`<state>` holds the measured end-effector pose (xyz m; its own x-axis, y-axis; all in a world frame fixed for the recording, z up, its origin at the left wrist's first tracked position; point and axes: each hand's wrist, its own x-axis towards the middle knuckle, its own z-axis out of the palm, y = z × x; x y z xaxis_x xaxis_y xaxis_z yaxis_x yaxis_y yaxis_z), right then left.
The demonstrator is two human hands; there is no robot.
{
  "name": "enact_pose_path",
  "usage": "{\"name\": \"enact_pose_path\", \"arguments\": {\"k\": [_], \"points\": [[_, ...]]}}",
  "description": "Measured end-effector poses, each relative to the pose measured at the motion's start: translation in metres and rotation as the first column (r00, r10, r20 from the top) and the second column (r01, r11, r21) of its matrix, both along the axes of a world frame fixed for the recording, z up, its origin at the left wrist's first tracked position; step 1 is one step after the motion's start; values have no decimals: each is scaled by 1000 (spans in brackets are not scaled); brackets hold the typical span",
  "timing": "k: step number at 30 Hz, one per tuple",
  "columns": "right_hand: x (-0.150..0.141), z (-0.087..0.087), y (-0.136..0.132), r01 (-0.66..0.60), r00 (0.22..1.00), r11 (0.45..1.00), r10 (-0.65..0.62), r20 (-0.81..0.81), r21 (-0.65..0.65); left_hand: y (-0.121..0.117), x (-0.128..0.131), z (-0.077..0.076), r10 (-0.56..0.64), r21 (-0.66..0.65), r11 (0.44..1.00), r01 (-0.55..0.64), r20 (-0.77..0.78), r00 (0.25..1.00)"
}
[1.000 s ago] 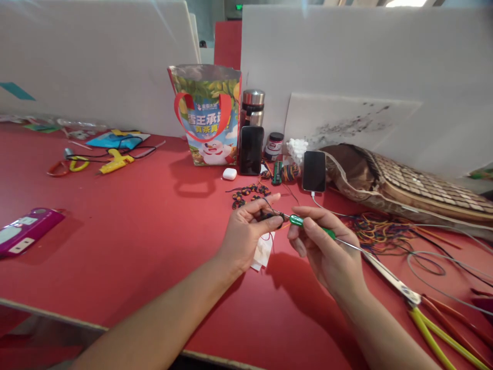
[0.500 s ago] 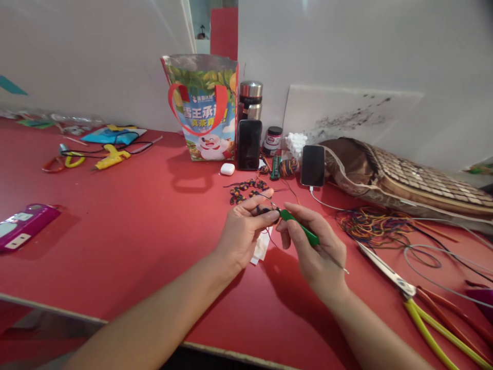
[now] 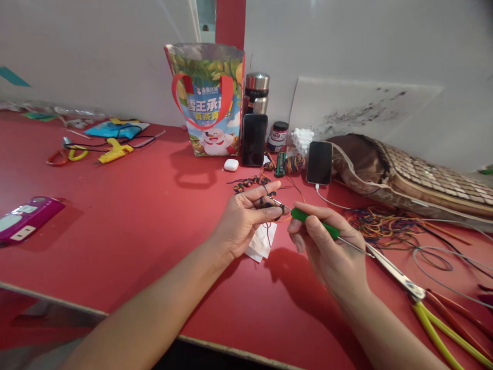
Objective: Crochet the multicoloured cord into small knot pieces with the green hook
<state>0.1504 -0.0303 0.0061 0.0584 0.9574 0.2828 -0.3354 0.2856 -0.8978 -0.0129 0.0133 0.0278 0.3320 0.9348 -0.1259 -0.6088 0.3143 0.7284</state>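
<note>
Between thumb and fingers, my left hand (image 3: 246, 216) pinches a small dark piece of crochet work (image 3: 269, 203) with multicoloured yarn. My right hand (image 3: 327, 241) is closed around the green grip of a crochet hook (image 3: 316, 222). The hook's thin metal tip reaches to the piece at my left thumb; whether it passes through a stitch is too small to tell. Its other metal end sticks out past my right palm. Loose yarn hangs from the piece over a white paper (image 3: 261, 246). Just behind my left hand lies a string of small dark, orange-flecked crocheted pieces (image 3: 246, 183).
Large scissors (image 3: 416, 293) lie at my right beside a tangle of yarn (image 3: 379, 223). At the back stand a printed bag (image 3: 211, 113), a phone (image 3: 254, 141), a jar (image 3: 278, 136) and a charging phone (image 3: 319, 163). A purple power strip (image 3: 31, 218) and yellow glue gun (image 3: 115, 150) lie left.
My right hand moved in toward the left with the hook, then drew back to the right. The left hand keeps its pinch on the crochet work. The camera view has shifted slightly.
</note>
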Motion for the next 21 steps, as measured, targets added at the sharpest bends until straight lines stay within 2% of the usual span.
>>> {"name": "enact_pose_path", "arguments": {"k": [7,15,21], "points": [[2,5,0,20,1000,1000,-20,-23,-11,2,-3,1,50,30,998,-49,-49,998],[6,11,1,20,1000,999,-21,-23,-26,2,-3,4,54,54,997,-50,-93,994],[12,18,0,57,998,997,-56,25,-51,3,-6,1,58,144,989,-37,-139,989]]}}
